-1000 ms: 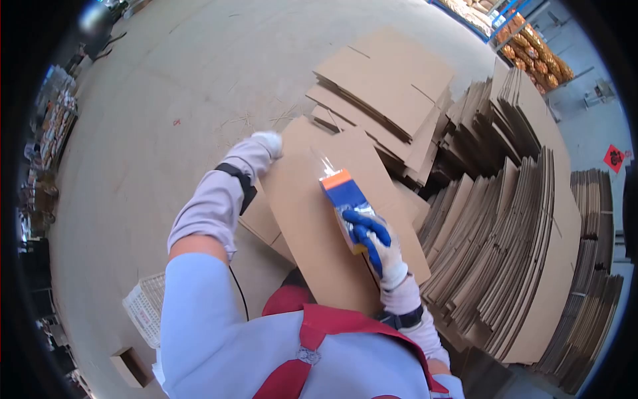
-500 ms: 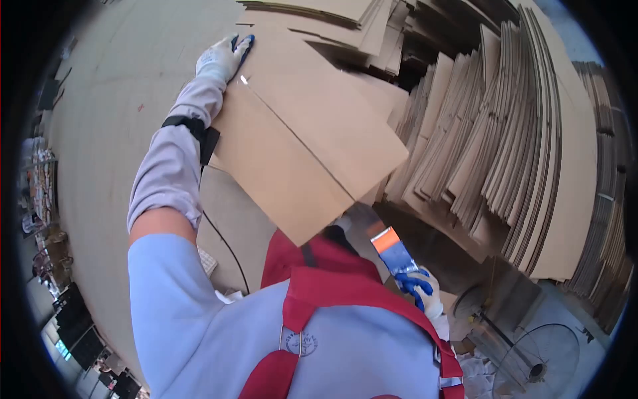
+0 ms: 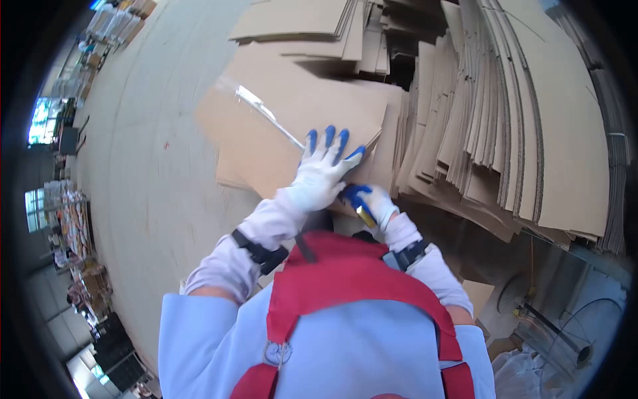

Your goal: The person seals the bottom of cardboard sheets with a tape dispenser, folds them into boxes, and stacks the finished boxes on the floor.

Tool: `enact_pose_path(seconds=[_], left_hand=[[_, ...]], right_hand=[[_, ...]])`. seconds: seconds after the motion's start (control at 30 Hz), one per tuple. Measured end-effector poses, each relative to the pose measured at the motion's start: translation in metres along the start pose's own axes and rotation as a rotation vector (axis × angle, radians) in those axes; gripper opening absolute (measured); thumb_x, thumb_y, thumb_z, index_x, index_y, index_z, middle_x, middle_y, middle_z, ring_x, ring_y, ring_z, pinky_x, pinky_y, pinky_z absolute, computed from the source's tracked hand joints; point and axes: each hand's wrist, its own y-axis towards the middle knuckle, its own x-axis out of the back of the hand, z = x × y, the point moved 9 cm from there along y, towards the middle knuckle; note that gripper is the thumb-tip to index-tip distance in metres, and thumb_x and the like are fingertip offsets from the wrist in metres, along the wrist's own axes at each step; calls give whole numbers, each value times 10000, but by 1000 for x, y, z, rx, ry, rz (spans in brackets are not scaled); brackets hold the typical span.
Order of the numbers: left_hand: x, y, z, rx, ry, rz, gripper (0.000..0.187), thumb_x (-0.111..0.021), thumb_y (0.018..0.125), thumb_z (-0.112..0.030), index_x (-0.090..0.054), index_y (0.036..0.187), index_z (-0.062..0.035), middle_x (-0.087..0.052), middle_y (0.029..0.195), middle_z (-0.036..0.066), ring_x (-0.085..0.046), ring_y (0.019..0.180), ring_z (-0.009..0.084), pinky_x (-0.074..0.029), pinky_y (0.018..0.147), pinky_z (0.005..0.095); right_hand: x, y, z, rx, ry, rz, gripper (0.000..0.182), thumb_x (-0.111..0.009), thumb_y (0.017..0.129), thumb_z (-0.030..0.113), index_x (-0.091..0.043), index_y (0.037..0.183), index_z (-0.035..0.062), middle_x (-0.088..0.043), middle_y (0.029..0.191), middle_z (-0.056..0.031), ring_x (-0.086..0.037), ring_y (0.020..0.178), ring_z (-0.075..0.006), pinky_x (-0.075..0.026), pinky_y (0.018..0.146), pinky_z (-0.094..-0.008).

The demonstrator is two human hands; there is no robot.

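A flat cardboard box [image 3: 266,159] lies in front of me, with a strip of shiny clear tape [image 3: 260,106] along its centre seam. My left hand [image 3: 322,174], in a white glove with blue fingertips, rests on the cardboard near the end of the seam with its fingers spread. Just to its right, at the box's near edge, my right hand [image 3: 375,204] is closed round a tape dispenser [image 3: 365,216]. Most of the dispenser is hidden by the hands.
Upright cardboard sheets [image 3: 458,113] are packed along the right, with more flat sheets [image 3: 292,18] beyond the box. At the lower right stands a fan [image 3: 555,326]. Shelves of goods [image 3: 76,219] line the far left.
My left hand has moved from the far left corner to the near part of the seam. The dispenser in my right hand has come up to the box edge, and tape now covers the seam.
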Motion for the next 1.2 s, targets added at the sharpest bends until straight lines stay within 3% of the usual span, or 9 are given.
enact_pose_path(seconds=[0.1,0.17,0.23,0.3,0.37,0.5,0.6,0.9,1.2], left_hand=[[56,-13,103,160,-679,-43,626,-617,868,-113,-387,1450,-97,-394,1487,101,-382,1358,250,-322,1105,397],[105,-25,208,422,-911,-428,517,-582,925,-65,-439,1422,-65,-537,1357,83,-528,857,60,-471,780,210],[131,-51,335,786,-427,-414,554,-621,910,-314,-478,1389,-75,-588,1289,172,-600,1035,199,-479,877,295],[124,-56,407,786,-88,-464,614,-593,914,-460,-484,1382,-78,-597,1269,208,-608,1113,276,-475,924,346],[63,-79,461,1070,30,24,824,-409,872,-718,-479,1378,-72,-569,1269,257,-502,1242,392,-401,1027,429],[61,-97,470,1132,20,25,894,-327,845,-784,-523,1330,-59,-537,1296,264,-475,1254,409,-369,1050,447],[36,-135,471,1049,-943,-237,477,-677,881,-438,-653,1148,-44,-663,1001,40,-606,896,119,-505,773,275],[12,-131,324,762,-1192,544,556,-735,845,-289,-510,1247,22,-613,1109,91,-628,937,194,-547,774,334],[-7,-27,321,730,-423,794,513,-751,817,-201,-524,1205,48,-663,978,137,-666,815,202,-565,681,342]], right_hand=[[-6,-31,-1,273,-313,127,233,-540,862,325,-707,947,185,-685,976,-140,-641,915,-346,-495,788,-427],[3,-49,43,78,-391,195,240,-524,867,311,-707,954,181,-684,985,-143,-640,926,-343,-494,804,-428],[1,-55,72,-119,-480,280,248,-508,872,296,-708,960,177,-684,995,-145,-640,938,-340,-493,820,-429],[-9,-30,106,-43,-600,235,271,-484,874,279,-712,986,184,-685,1003,-149,-639,964,-340,-497,838,-427],[-25,20,87,-286,-736,381,306,-511,839,277,-727,993,125,-677,1064,-172,-641,996,-345,-502,852,-421],[-15,90,-21,-325,-736,201,305,-579,817,303,-726,980,91,-688,1026,-190,-659,970,-346,-522,825,-414],[0,109,-12,-204,-840,79,324,-548,852,301,-724,996,71,-682,1047,-196,-659,982,-354,-524,829,-423],[74,-18,-78,-625,-513,-127,347,-528,864,282,-706,1105,105,-680,1133,-121,-642,1070,-311,-502,893,-416],[2,-173,-108,-677,-115,-473,287,-580,812,235,-731,1011,95,-698,1021,-153,-661,1001,-319,-525,833,-408]])
